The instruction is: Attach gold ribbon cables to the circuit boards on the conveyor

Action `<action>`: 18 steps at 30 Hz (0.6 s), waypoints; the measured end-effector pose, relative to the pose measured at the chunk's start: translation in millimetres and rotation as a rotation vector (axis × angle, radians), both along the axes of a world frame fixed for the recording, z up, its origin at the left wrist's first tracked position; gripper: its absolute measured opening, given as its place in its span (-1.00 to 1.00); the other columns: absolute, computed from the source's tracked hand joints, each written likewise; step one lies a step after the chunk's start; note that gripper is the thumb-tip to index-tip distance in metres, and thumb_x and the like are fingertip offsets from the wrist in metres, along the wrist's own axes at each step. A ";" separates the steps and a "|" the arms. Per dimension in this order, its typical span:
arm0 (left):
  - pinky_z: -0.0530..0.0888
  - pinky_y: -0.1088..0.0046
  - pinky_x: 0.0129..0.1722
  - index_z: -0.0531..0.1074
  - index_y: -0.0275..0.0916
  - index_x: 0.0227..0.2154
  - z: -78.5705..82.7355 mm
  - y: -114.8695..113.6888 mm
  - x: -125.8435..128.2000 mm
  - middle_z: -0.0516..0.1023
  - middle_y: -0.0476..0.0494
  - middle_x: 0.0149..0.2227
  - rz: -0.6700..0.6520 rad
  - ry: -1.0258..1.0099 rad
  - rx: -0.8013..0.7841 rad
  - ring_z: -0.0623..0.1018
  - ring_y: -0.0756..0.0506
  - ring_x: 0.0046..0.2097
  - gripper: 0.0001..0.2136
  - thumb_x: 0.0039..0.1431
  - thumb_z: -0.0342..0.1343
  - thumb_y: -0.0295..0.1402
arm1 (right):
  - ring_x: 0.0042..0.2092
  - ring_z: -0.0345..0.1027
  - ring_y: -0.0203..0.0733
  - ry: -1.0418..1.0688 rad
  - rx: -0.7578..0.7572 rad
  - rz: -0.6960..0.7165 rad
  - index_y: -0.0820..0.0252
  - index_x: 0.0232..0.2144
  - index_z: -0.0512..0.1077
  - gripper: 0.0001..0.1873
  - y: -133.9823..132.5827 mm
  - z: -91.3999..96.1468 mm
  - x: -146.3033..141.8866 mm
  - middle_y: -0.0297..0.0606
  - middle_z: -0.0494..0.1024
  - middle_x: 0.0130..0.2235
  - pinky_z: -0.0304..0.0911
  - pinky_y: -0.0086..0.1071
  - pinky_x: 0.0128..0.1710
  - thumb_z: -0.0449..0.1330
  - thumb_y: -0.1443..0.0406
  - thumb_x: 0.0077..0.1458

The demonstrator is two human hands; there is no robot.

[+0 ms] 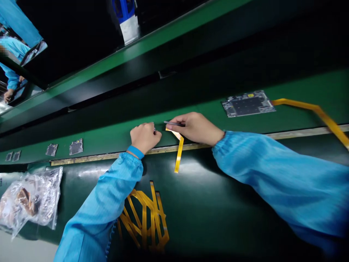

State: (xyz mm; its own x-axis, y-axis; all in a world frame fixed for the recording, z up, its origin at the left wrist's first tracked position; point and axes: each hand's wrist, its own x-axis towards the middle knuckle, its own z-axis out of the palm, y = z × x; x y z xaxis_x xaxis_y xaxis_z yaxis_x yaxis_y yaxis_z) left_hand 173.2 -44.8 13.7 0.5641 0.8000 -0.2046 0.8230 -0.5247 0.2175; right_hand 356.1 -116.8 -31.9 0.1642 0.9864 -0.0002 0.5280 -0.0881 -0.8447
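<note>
My left hand [144,136], a blue band at its wrist, is closed with knuckles up over the green belt. A sliver of something shows by its fingers; the rest is hidden beneath them. Facing it, my right hand [197,127] pinches a slim grey tool [173,123] that points left. Just below those fingertips a yellow flat ribbon cable [179,154] hangs bent over the belt's edge. Whether the fingers also touch the cable, I cannot tell. To the right lies a circuit board [248,104] joined to another long ribbon cable [313,106].
Several smaller boards [76,146] lie along the belt [109,143] at left. A pile of ribbon cables [148,218] rests near my left forearm. A clear plastic bag [32,200] sits at lower left. Behind a raised green rail [163,38], a co-worker's blue sleeve [13,47] shows.
</note>
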 end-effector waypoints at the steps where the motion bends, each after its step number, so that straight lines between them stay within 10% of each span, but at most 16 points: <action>1: 0.44 0.26 -0.19 0.50 -0.16 -0.39 -1.3 0.1 2.0 0.67 -0.18 -0.25 -0.005 0.011 0.001 0.65 -0.28 -0.12 -0.88 0.25 0.13 -0.30 | -0.30 0.51 -0.09 0.003 -0.003 0.003 0.12 -0.36 0.67 -0.60 0.1 -0.4 1.3 -0.27 0.67 -0.39 0.37 -0.29 -0.32 0.33 -0.07 0.15; 9: 0.44 0.28 -0.19 0.48 -0.17 -0.44 -5.3 3.8 5.3 0.64 -0.15 -0.33 0.014 -0.067 -0.013 0.64 -0.25 -0.16 -0.91 0.19 0.17 -0.38 | -0.23 0.59 -0.05 0.202 -0.053 0.046 0.14 -0.25 0.65 -0.66 0.0 -0.1 2.8 -0.24 0.71 -0.31 0.50 -0.22 -0.21 0.40 0.01 0.10; 18: 0.37 0.52 -0.35 0.42 -0.25 -0.51 -14.0 18.4 0.8 0.48 0.05 -0.52 -0.030 -0.703 -0.623 0.44 0.05 -0.45 -0.87 0.14 0.13 -0.49 | -0.17 0.63 0.00 0.483 -0.054 -0.090 0.08 -0.28 0.55 -0.58 -0.4 18.9 -9.9 -0.26 0.70 -0.32 0.55 -0.10 -0.07 0.54 0.03 -0.09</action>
State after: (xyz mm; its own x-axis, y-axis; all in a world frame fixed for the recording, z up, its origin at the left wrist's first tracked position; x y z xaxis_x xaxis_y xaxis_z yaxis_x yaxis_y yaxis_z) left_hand 173.9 -26.4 -0.4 0.7398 0.6438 -0.1956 0.3842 -0.1655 0.9083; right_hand 346.2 -117.2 -13.0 0.2177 0.9647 -0.1483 0.0657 -0.1661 -0.9839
